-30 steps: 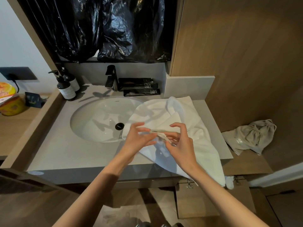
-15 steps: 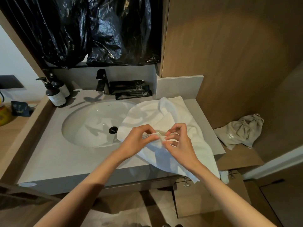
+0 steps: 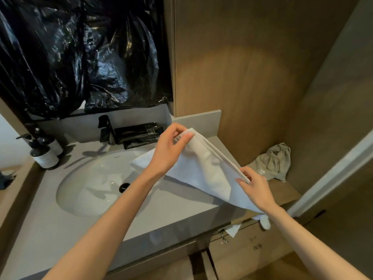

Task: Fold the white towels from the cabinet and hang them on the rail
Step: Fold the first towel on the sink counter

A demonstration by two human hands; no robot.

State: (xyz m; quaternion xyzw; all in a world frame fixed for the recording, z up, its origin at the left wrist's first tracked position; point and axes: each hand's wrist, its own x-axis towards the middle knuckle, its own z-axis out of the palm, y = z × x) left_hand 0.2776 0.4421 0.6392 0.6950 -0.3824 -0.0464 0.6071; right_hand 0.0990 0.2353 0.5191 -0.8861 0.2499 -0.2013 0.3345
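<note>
surface: grey counter [image 3: 50, 229] – smooth, matte, stone-look, square front edge
sink: oval white basin [image 3: 84, 188] sunk in the counter, glossy; round black drain [image 3: 124, 187]
faucet: black, boxy [image 3: 105, 129], at the back of the basin
back wall: crinkled shiny black plastic sheet [image 3: 80, 53] hanging above the counter
right wall: wood-grain panel [image 3: 242, 67], flat, warm brown; a low grey block [image 3: 197, 122] at the counter's back right corner
counter items: two dark pump bottles [image 3: 43, 152] with pale labels at back left, touching; flat black packets [image 3: 139, 134] stacked just right of the faucet
side shelf: lower wooden shelf [image 3: 282, 190] right of the counter, with a crumpled beige cloth bag [image 3: 272, 160] on it
below: wooden drawer front [image 3: 242, 249] under the counter; white scrap [image 3: 264, 221] hangs by its top edge, source unclear
towel: white towel [image 3: 203, 170], soft terry, doubled along its top edge – held up over the counter's right half, stretched taut between both hands; lower part drapes on the counter, left corner over the basin rim, near corner over the counter's front right edge
left hand: [image 3: 169, 150] raised near the grey block, thumb and fingers pinching the far end of the doubled edge
right hand: [image 3: 254, 186] lower and nearer, fingertips pinching the near end of the same edge
</note>
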